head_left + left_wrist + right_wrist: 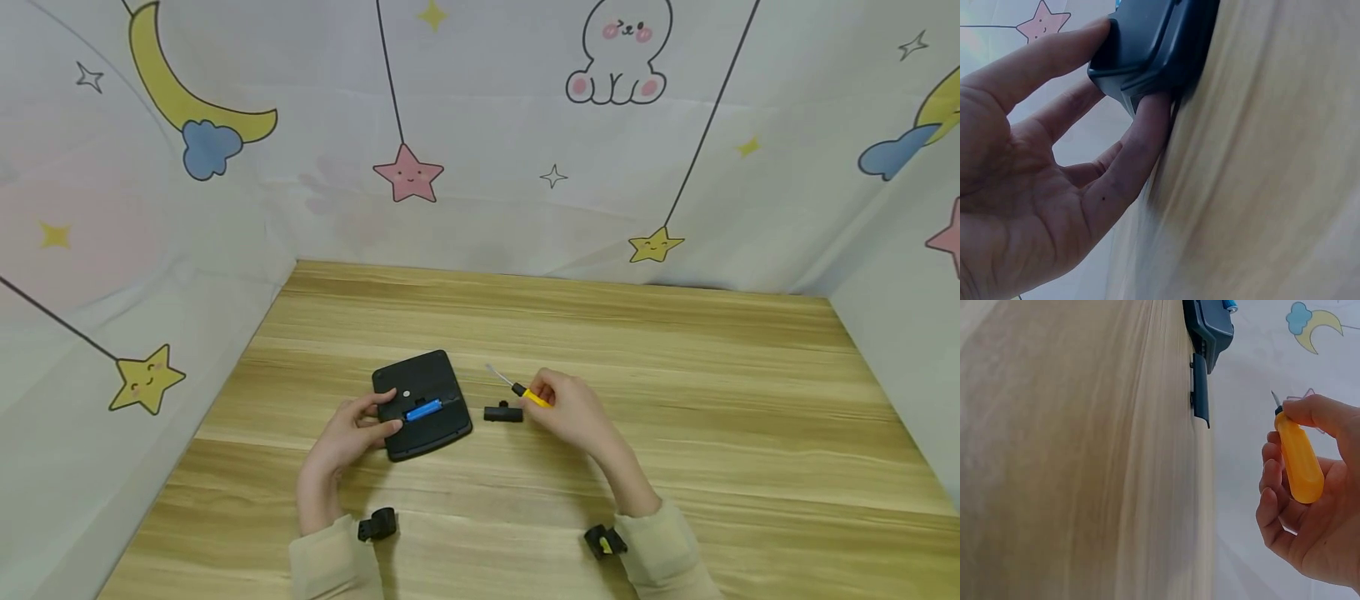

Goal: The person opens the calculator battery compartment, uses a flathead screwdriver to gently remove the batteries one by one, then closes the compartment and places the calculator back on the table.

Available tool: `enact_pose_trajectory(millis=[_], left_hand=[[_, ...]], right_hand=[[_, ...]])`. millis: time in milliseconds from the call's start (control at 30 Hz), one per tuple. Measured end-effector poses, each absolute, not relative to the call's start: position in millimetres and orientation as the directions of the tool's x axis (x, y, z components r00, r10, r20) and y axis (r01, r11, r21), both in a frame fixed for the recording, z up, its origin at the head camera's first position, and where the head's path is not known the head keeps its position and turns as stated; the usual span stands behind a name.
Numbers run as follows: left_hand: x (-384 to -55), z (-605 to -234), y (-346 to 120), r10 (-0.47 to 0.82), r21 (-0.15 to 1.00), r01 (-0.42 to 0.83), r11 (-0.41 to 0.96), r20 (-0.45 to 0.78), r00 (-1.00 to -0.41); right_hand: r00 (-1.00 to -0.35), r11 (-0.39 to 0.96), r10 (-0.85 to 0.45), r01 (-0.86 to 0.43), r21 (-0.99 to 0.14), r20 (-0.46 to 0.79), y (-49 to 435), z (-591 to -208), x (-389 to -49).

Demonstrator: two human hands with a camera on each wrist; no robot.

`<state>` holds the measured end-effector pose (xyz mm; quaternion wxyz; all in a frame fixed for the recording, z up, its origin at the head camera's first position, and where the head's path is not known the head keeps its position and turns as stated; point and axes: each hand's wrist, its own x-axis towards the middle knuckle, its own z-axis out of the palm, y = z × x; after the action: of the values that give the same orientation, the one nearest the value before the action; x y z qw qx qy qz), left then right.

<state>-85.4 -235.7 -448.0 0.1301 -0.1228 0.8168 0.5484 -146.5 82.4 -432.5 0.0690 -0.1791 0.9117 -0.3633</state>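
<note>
A flat black device [433, 375] with rounded corners lies at centre left, a blue battery [423, 409] sitting in its slot. My left hand [341, 437] grips the device's left edge; in the left wrist view one finger tucks under the edge of the casing [1141, 47] and another digit lies on top. My right hand [576, 410] holds a screwdriver [538, 399] by its yellow handle, the metal shaft pointing away to the upper left. Just left of that hand, a small black battery cover [503, 414] rests on the table, apart from the device.
The wood-grain table [600, 333] is bounded at the back and sides by a white cloth [510, 225] printed with stars and moons. Black wrist mounts [378, 524] sit by both sleeves.
</note>
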Motion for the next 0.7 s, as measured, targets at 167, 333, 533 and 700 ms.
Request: enact_pose_trajectory(millis=[167,333,533,700], left_hand=[[-84.9,-447.5,-235.5,-0.061,0.864,-0.348,0.363,-0.350,-0.935],[-84.7,-446.7,-235.0,-0.067,0.861,-0.352,0.367,-0.352,-0.933],[-84.8,-446.9,-235.4,-0.064,0.859,-0.348,0.376,-0.351,-0.934],[-85.0,-447.3,-235.6,-0.065,0.857,-0.348,0.379,-0.351,-0.934]], right_hand=[[-0.936,0.674,-0.352,-0.239,-0.699,-0.019,87.4,-435.1,-146.7],[-0.944,0.674,-0.328,-0.206,-0.709,-0.037,91.5,-437.6,-145.4],[-0.955,0.677,-0.293,-0.169,-0.716,-0.051,97.2,-439.9,-144.2],[-0.964,0.677,-0.252,-0.115,-0.727,-0.082,105.2,-441.5,-145.1]])
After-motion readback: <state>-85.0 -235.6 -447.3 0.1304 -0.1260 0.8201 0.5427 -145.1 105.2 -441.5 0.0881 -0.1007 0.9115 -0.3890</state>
